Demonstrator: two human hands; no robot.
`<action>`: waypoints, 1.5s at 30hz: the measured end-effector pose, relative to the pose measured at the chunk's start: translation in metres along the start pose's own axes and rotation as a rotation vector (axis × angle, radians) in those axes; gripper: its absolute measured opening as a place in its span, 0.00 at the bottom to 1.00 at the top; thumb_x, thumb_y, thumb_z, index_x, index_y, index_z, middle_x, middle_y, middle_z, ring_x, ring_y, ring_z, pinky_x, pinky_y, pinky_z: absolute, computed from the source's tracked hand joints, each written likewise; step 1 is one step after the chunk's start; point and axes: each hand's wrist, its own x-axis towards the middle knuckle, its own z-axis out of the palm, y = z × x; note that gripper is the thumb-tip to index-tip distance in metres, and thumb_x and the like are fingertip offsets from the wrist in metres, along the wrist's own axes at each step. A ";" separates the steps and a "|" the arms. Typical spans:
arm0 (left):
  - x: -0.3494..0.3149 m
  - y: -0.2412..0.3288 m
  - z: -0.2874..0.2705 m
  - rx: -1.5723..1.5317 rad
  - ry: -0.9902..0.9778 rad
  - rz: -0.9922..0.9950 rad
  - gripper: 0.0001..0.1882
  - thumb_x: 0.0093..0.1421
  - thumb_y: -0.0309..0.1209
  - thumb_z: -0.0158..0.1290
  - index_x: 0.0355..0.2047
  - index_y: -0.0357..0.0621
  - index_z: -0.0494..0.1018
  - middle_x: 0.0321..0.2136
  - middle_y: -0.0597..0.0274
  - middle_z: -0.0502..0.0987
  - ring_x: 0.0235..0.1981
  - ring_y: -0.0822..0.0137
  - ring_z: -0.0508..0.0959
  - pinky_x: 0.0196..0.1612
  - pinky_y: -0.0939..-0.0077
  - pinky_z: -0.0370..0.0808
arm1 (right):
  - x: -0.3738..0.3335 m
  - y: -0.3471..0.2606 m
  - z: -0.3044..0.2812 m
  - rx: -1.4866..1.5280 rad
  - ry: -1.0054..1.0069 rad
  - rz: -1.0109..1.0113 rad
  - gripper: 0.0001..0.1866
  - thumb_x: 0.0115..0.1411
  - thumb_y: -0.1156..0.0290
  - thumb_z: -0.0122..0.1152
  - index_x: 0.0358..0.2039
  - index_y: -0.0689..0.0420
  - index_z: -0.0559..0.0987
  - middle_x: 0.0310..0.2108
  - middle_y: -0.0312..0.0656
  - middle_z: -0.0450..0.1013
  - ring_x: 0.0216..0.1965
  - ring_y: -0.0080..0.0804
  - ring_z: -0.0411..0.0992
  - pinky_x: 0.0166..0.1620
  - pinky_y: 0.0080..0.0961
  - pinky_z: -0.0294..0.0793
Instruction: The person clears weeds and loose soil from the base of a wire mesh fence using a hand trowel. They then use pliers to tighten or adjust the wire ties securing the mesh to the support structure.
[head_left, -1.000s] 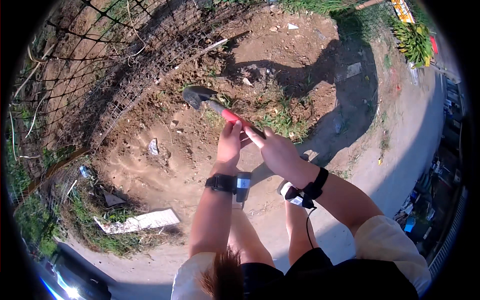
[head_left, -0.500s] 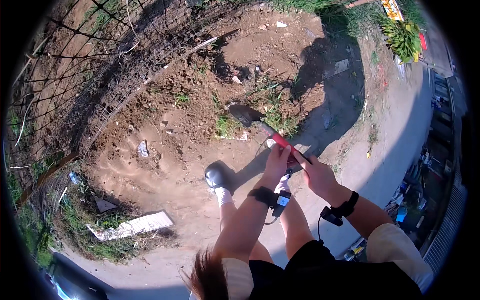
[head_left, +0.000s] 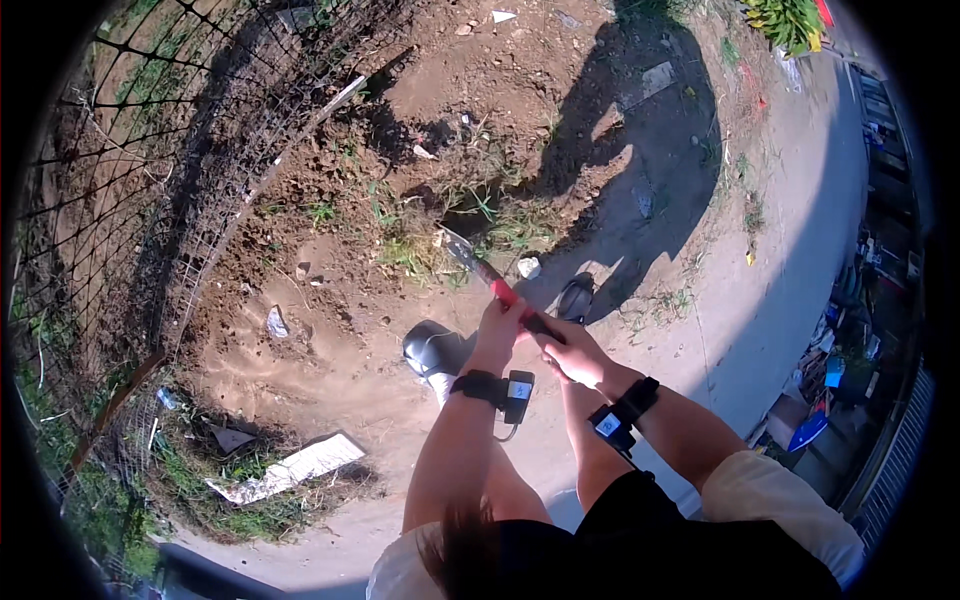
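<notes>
1. Since half a second ago, my left hand [head_left: 497, 335], my right hand [head_left: 578, 355] and the short shovel [head_left: 493, 280] have shifted left in the frame; the blade [head_left: 459, 247], which showed a broad dark face, now looks narrow.
2. At the upper left of the frame, black netting [head_left: 130, 50] bends along the rim; a white board [head_left: 300, 467] lies on weeds at the lower left.
3. Left of centre, my left shoe [head_left: 430, 343] stands on pale soil, near the shovel but apart from it.
4. Just above the centre, the blade sits beside a grass clump [head_left: 410, 255]; whether its edge is in the soil or over it, I cannot tell.
5. Around the centre, my left hand is closed on the red part of the handle, and my right hand is wrapped round its dark end.
6. Right of the blade lie a pale stone [head_left: 529, 268] and my right shoe [head_left: 576, 297]; farther right runs the grey path [head_left: 770, 230].
7. I judge the step in hand to be working the blade at the ground by the grass; the next move calls for a firm two-handed grip and an edge kept clear of my shoes.
</notes>
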 end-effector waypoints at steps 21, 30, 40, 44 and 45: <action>0.064 0.043 0.044 0.860 -0.155 0.787 0.13 0.62 0.34 0.47 0.41 0.37 0.66 0.29 0.62 0.72 0.27 0.70 0.74 0.28 0.77 0.74 | 0.013 -0.036 -0.025 -0.389 0.379 -0.467 0.27 0.61 0.75 0.48 0.62 0.52 0.58 0.29 0.36 0.71 0.17 0.17 0.63 0.21 0.15 0.64; -0.066 0.062 -0.013 0.131 0.204 0.119 0.15 0.63 0.33 0.45 0.46 0.38 0.64 0.36 0.59 0.74 0.34 0.70 0.76 0.33 0.76 0.75 | -0.006 -0.033 0.045 -0.481 0.096 -0.633 0.32 0.56 0.73 0.52 0.62 0.54 0.57 0.37 0.55 0.73 0.39 0.46 0.75 0.41 0.28 0.72; -0.051 0.081 0.006 0.174 -0.078 0.263 0.14 0.64 0.33 0.45 0.47 0.39 0.63 0.35 0.58 0.73 0.35 0.68 0.75 0.35 0.75 0.76 | -0.017 -0.043 0.044 -0.489 0.307 -0.666 0.30 0.58 0.75 0.51 0.61 0.56 0.57 0.41 0.55 0.72 0.40 0.38 0.74 0.43 0.26 0.70; -0.005 0.096 0.054 0.488 -0.144 0.242 0.14 0.62 0.32 0.47 0.45 0.38 0.63 0.32 0.57 0.73 0.31 0.67 0.76 0.32 0.74 0.76 | 0.028 -0.030 -0.009 0.105 0.264 -0.528 0.29 0.61 0.74 0.49 0.62 0.53 0.57 0.23 0.41 0.69 0.16 0.23 0.67 0.19 0.18 0.67; 0.015 0.090 0.041 0.461 -0.109 0.262 0.15 0.61 0.33 0.47 0.44 0.37 0.63 0.31 0.56 0.73 0.29 0.67 0.76 0.30 0.74 0.76 | 0.036 -0.045 -0.009 0.112 0.207 -0.327 0.28 0.62 0.74 0.47 0.63 0.52 0.57 0.21 0.37 0.66 0.13 0.19 0.63 0.15 0.17 0.62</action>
